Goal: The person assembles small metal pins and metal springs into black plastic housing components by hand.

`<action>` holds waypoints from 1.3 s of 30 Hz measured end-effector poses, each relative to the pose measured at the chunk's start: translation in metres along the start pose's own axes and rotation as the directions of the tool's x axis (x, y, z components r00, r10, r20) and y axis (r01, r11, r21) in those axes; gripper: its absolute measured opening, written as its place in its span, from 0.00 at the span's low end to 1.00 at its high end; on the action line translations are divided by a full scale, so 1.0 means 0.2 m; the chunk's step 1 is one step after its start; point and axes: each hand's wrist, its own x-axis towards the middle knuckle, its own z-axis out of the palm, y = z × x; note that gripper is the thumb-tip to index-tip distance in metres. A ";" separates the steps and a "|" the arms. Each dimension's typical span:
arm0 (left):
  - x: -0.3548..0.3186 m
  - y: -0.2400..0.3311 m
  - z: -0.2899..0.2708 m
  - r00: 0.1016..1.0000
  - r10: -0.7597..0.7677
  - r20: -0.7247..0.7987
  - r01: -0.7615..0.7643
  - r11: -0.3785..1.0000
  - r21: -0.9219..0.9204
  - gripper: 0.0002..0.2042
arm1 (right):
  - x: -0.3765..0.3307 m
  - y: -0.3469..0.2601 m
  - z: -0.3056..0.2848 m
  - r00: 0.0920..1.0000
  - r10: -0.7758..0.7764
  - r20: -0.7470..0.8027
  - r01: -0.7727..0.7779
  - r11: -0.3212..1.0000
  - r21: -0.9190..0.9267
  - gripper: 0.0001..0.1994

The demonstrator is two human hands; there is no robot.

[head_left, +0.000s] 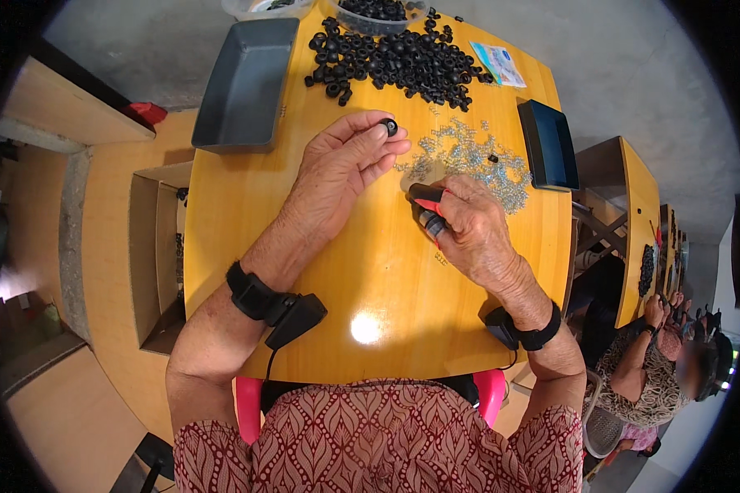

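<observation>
My left hand (345,160) is raised over the middle of the table, thumb and fingers pinching a small round black plastic part (389,126) with a hole or a light spot in its centre. To its right, my right hand (467,218) is closed low over the tabletop. Black and grey pieces with red edges (429,202) show at its thumb and forefinger; I cannot tell whether they are a tool or finger coverings. Just beyond that hand spread many small silvery metal springs (456,156), with a black part (492,158) among them. A few more springs (441,258) lie nearer me.
A heap of black plastic parts (395,62) covers the far side, below a clear tub (378,18). A grey tray (245,86) stands far left, a dark blue-black tray (551,144) at right, a plastic packet (498,65) at the back. Another person (645,370) sits at right.
</observation>
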 end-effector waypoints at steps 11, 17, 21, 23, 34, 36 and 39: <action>-0.01 -0.01 0.00 1.000 0.010 -0.008 -0.010 1.000 0.004 0.10 | 0.06 -0.05 -0.05 0.982 0.028 0.185 -0.012 0.996 -0.084 0.09; -0.01 0.00 0.02 1.000 -0.011 0.020 0.011 1.000 0.016 0.11 | 0.04 -0.01 -0.03 0.993 0.027 0.112 -0.028 1.000 0.009 0.10; -0.05 -0.04 0.05 0.997 -0.069 0.031 0.067 0.997 0.039 0.11 | 0.04 -0.04 -0.09 0.982 0.167 -0.093 -0.143 0.965 0.221 0.16; -0.08 -0.05 0.09 0.994 -0.104 0.045 0.101 0.992 0.071 0.11 | 0.04 -0.05 -0.11 0.971 0.189 -0.143 -0.155 0.963 0.222 0.17; -0.13 -0.07 0.14 0.993 -0.112 0.037 0.110 0.992 0.057 0.10 | 0.02 -0.01 -0.10 0.963 0.138 -0.232 -0.093 0.976 0.195 0.16; -0.13 -0.08 0.14 0.992 -0.118 0.039 0.117 0.992 0.037 0.10 | 0.02 -0.01 -0.09 0.959 0.131 -0.253 -0.080 0.975 0.205 0.16; -0.13 -0.08 0.13 0.989 -0.139 0.047 0.138 0.990 0.022 0.10 | 0.01 -0.02 -0.06 0.940 0.213 -0.267 -0.137 0.951 0.276 0.18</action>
